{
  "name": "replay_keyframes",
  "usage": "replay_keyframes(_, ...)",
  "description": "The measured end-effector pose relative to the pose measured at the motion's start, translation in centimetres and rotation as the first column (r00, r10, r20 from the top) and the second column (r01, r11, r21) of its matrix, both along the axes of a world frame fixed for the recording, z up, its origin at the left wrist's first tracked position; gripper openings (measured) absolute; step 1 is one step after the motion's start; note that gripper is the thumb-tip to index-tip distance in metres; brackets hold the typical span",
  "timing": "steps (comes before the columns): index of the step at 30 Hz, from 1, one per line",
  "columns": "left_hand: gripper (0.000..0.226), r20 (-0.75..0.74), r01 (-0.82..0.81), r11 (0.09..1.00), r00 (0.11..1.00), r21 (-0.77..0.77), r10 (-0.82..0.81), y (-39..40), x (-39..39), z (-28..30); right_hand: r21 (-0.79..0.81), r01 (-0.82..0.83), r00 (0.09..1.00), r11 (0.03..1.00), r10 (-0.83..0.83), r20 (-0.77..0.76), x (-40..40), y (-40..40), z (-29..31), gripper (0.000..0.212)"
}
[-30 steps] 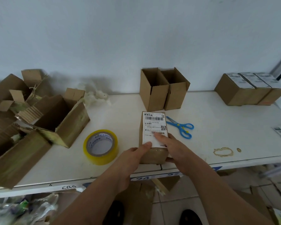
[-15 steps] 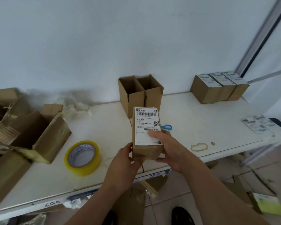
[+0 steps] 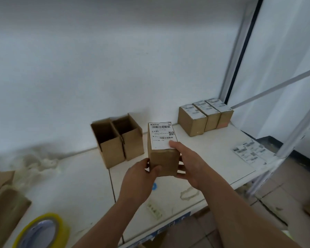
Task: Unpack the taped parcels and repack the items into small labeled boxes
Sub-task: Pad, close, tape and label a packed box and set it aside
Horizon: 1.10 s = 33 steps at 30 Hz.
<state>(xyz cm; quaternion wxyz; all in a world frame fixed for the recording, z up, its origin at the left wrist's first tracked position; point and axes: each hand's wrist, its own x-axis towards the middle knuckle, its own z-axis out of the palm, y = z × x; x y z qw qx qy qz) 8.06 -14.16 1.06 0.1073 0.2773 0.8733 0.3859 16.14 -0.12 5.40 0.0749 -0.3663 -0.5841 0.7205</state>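
Lifted off the table since a second ago, the small labeled box (image 3: 162, 153) is now held in the air between both hands, and the view has swung rightward so the row of finished boxes sits closer to centre.

Nearest, at 7 o'clock, a roll of yellow packing tape (image 3: 41, 231) lies flat on the white table (image 3: 82, 185), with a torn, opened carton (image 3: 5, 208) at 8 o'clock beside it. At the middle, the left hand (image 3: 138, 178) grips the box's lower left side, thumb across its front face and fingers wrapped behind, out of sight. The right hand (image 3: 188, 167) clasps the right side, fingers (image 3: 180, 166) curled onto the box's right edge and the thumb pressed on the lower corner of the white shipping label (image 3: 163, 135) that covers the top. A bit of blue scissor handle (image 3: 154, 186) peeks out below the left hand.

Farther, at 11 o'clock from the held box, two empty open-topped boxes (image 3: 116, 140) stand touching each other near the wall. At 3 o'clock, a sheet of printed labels (image 3: 250, 153) lies by the table's right edge. Farthest, at 1 o'clock, three sealed labeled boxes (image 3: 205, 117) stand in a touching row.
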Motion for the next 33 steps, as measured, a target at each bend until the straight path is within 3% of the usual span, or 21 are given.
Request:
replay_keyframes(12,0.038,-0.076,0.003,0.998,0.997,-0.068,-0.008,13.7,-5.5,-2.2,0.024,0.114,0.991,0.993,-0.113,-0.069,-6.9,12.3,-3.5,0.024)
replay_keyframes(23,0.028,-0.009,-0.017,0.997,1.0,-0.081,0.017,21.9,-9.7,-8.4,0.073,0.24,0.971,0.968,-0.24,-0.012,-11.3,19.4,-10.0,0.048)
replay_keyframes(28,0.027,-0.058,-0.043,0.998,0.998,-0.048,0.04,23.9,-10.5,-9.4,0.141,0.326,0.945,0.935,-0.327,-0.018,-12.1,20.4,-11.5,0.068)
replay_keyframes(33,0.029,-0.116,-0.053,0.996,0.992,-0.074,0.044,25.1,-11.7,-9.7,0.141,0.418,0.908,0.897,-0.417,-0.036,-13.6,21.2,-12.1,0.066)
